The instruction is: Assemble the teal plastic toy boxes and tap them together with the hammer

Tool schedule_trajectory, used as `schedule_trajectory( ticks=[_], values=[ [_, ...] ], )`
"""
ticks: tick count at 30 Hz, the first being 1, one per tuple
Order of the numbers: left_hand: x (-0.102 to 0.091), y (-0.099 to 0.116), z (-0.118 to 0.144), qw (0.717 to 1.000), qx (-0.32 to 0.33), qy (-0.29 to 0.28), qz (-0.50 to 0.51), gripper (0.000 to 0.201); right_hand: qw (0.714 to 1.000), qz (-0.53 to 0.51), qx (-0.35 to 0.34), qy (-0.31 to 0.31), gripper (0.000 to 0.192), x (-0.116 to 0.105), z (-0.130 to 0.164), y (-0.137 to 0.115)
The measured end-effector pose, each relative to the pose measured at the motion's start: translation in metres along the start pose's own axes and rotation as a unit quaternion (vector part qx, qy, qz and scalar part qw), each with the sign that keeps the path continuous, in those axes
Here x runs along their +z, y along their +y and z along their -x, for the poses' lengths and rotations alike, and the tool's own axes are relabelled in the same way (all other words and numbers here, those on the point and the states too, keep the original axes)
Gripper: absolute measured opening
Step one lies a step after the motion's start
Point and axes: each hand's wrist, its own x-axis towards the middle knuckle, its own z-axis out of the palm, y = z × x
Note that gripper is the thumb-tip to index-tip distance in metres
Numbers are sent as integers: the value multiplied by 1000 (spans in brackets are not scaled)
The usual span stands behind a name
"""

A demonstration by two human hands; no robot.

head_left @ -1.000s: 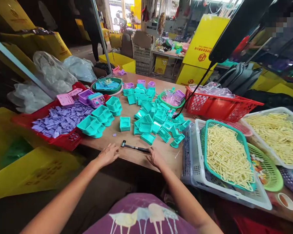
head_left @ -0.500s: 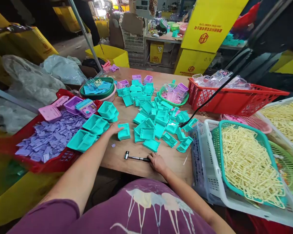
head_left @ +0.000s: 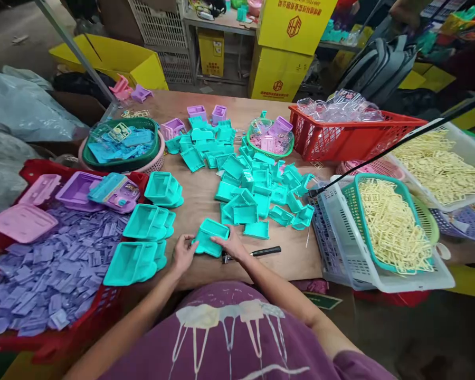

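Observation:
Near the table's front edge, my left hand (head_left: 184, 254) and my right hand (head_left: 231, 243) hold a teal plastic box (head_left: 214, 231) between them. The left fingers pinch its left side; the right thumb lies along its near right edge. Behind my right wrist lies a small hammer (head_left: 266, 251), flat on the wood, partly covered by my forearm. To the left stand stacks of teal boxes (head_left: 138, 221) in a column. A jumbled heap of teal parts (head_left: 257, 190) spreads over the table beyond my hands.
At left, a red crate (head_left: 97, 316) holds purple pieces. A green basket (head_left: 158, 138) with blue parts stands behind it. A small green basket (head_left: 291, 150) and a red basket (head_left: 356, 138) sit at the back. White crates (head_left: 404, 287) of pale yellow parts are at right.
My right hand has let go of the hammer's handle and taken hold of the teal box together with my left hand. The box has come closer to me, and my view has shifted downward.

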Motion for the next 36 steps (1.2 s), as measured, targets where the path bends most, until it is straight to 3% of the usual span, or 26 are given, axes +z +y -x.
schedule_trajectory(
  ticks=[2, 5, 7, 9, 12, 15, 18, 22, 26, 28, 31, 36],
  values=[
    [-21, 25, 7, 999, 43, -24, -11, 63, 998, 4, -59, -33, 102, -15, 10, -19],
    [-49, 81, 18, 968, 173, -158, -90, 90, 976, 52, -189, -94, 113, -48, 36, -59],
    [-55, 117, 28, 948, 201, -224, -101, 95, 966, 62, -229, -103, 115, -68, 53, -83],
    [-46, 144, 39, 951, 198, -215, -98, 94, 966, 37, -240, -88, 113, -81, 66, -98],
    [-21, 167, 53, 961, 205, -160, -92, 83, 965, -24, -261, -27, 102, -93, 78, -103],
    [1, 179, 58, 959, 239, -122, -93, 75, 956, -39, -288, 26, 91, -106, 79, -97],
    [11, 188, 55, 959, 234, -112, -111, 74, 958, -21, -284, 24, 88, -123, 77, -96],
    [17, 193, 49, 950, 200, -109, -211, 72, 948, 109, -297, 40, 88, -132, 81, -109],
    [28, 193, 56, 923, 200, -142, -297, 51, 903, 245, -352, 10, 83, -113, 91, -128],
    [32, 192, 63, 919, 197, -152, -305, 45, 898, 274, -344, -13, 64, -100, 94, -133],
    [31, 192, 72, 914, 202, -140, -323, 42, 896, 281, -345, 5, 43, -87, 96, -133],
    [22, 193, 77, 904, 216, -130, -346, 41, 888, 280, -364, 31, 33, -76, 97, -132]
  ],
)
